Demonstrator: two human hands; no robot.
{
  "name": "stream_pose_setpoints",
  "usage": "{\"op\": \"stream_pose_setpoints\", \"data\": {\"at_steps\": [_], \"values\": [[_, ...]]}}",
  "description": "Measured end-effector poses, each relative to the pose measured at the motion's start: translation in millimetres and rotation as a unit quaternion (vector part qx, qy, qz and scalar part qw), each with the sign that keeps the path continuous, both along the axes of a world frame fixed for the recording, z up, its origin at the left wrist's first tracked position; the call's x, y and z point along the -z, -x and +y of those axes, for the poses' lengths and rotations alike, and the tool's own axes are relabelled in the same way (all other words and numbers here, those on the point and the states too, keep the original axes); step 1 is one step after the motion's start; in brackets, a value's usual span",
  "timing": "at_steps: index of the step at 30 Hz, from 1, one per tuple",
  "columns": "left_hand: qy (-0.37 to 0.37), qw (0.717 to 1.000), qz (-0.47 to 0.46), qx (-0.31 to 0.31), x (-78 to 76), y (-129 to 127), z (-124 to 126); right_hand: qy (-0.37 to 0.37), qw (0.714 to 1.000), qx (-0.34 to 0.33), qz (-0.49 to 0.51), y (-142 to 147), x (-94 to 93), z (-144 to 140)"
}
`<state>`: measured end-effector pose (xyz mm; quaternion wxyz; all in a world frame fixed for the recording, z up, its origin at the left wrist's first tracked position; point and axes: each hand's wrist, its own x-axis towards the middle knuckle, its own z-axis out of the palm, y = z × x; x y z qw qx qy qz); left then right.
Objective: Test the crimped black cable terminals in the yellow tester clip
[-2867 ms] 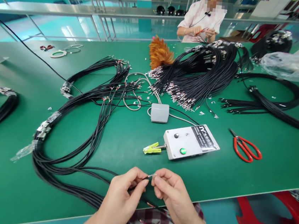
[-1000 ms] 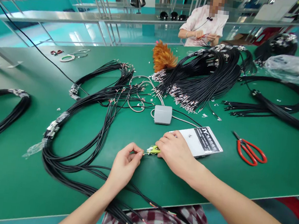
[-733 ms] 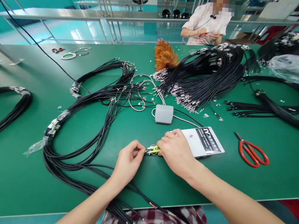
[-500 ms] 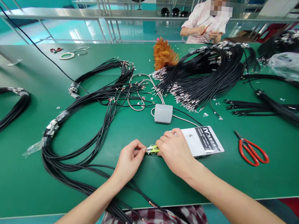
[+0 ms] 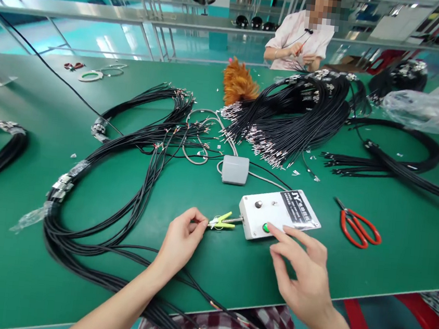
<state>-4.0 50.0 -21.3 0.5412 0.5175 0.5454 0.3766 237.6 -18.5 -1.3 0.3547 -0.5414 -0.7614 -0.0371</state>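
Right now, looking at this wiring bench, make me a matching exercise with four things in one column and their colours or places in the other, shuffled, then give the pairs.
Things:
1. scissors
2. clip
3. feather duster
4. foot switch

Descriptions:
A. grey, behind the white tester box
B. orange-brown, far side of the table
C. red handles, right of the box
D. yellow-green, at the left hand fingertips

Pairs: 1-C, 2-D, 3-B, 4-A
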Motion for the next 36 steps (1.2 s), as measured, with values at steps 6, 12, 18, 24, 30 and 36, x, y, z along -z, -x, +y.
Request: {"op": "stream_pose_setpoints", "data": {"at_steps": [6, 12, 18, 24, 30, 36], "values": [[0.002, 1.000, 0.018, -0.018, 0.6, 10.0, -3.4, -0.017, 0.999, 0.037, -0.004, 6.3, 17.4, 0.7], [0.004, 0.998, -0.004, -0.070, -12.5, 23.2, -2.7, -0.058, 0.998, -0.009, 0.029, 7.5, 14.7, -0.4], [-0.019, 0.976, -0.033, -0.216, -46.0, 87.3, 50.9, 0.030, 0.990, -0.137, 0.029, 24.2, 28.8, -21.2], [-0.056, 0.938, -0.002, -0.342, -38.2, 137.1, 95.4, 0.106, 0.980, -0.157, 0.065, 32.2, 41.7, -25.7], [-0.147, 0.948, 0.115, -0.257, -24.5, 101.5, 47.1, 0.135, 0.975, -0.140, 0.108, 30.9, 45.2, -24.5], [-0.179, 0.850, 0.309, 0.388, -39.4, 49.0, -42.4, 0.158, 0.969, -0.143, 0.122, 31.0, 44.9, -23.2]]}}
